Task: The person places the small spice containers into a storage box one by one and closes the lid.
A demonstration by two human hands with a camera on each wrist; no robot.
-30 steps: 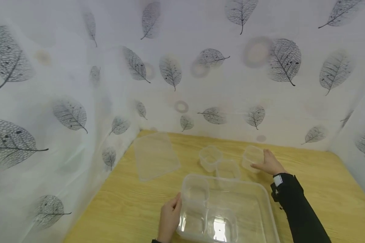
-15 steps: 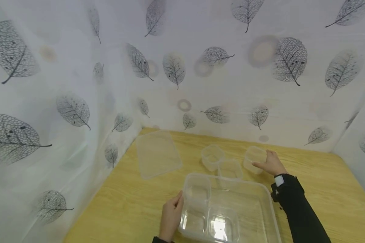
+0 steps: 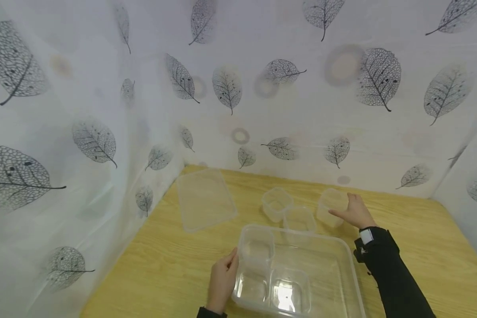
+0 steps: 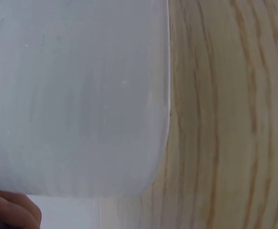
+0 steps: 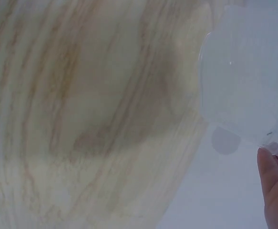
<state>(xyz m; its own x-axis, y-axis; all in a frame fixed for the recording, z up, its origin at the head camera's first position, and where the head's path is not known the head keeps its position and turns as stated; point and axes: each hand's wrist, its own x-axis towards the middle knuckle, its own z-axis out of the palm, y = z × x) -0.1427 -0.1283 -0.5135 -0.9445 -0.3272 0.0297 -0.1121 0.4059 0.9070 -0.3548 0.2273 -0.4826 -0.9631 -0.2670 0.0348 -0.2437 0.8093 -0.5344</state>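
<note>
In the head view, a large clear plastic box [image 3: 322, 276] lies in front of me. Its left side holds several small compartments or inner boxes, such as the one at the upper left [image 3: 256, 247]. My left hand [image 3: 222, 280] grips the box's left wall, thumb at the rim; the left wrist view catches the translucent wall [image 4: 81, 95] and a few fingers [image 4: 15, 210]. Farther back, my right hand [image 3: 353, 213] holds a small clear plastic container [image 3: 329, 208] by its right side. The right wrist view shows this container pinched near one corner.
Two more small clear containers, a left one [image 3: 276, 207] and a nearer one [image 3: 299, 219], stand just behind the large box. A flat translucent lid [image 3: 206, 201] lies at the back left of the wooden table [image 3: 163, 260]. Leaf-patterned sheeting [image 3: 278, 101] encloses the back and sides.
The head view has shifted slightly. Both hands keep their holds, and the small container in my right hand has barely moved.
</note>
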